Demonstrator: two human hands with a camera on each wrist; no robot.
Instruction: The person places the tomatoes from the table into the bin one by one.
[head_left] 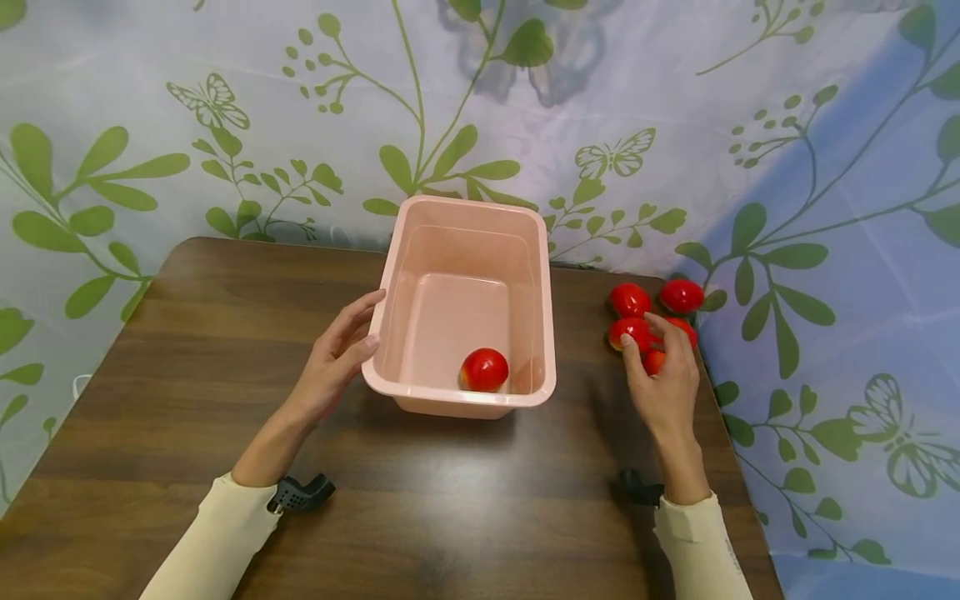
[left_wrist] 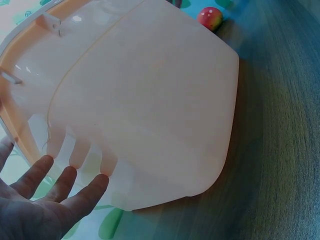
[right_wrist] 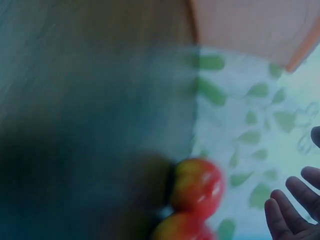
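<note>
Dark wood-grain table (head_left: 442,492) fills the nearest part of the head view, with two cream sleeves (head_left: 213,533) reaching over it. Next comes the left hand (head_left: 335,357), its grip loose: the fingers lie nearly straight at the outer side of a pink tub (head_left: 468,246), thumb by the rim, nothing clasped. Such light steadying seems enough, provided the tub isn't nudged along the smooth top. One red fruit (head_left: 483,370) sits inside, at the near end toward the right. Roughly level with it, the right hand (head_left: 667,379) is over a cluster of five red fruits (head_left: 682,296) near the table's right edge; its grip is spread, thumb and fingers apart, apparently with hold of nothing, though whether a fingertip touches one cannot be told. Doing this well would mean setting thumb and fingers on opposite sides of a single fruit, past its widest part, since the skins look slick and round things roll. Because they sit close together beside the edge, a straight lift looks safer than a sideways drag, which could send a neighbour off. Behind everything, a pale backdrop (head_left: 517,117) shows green leaves and butterflies.
</note>
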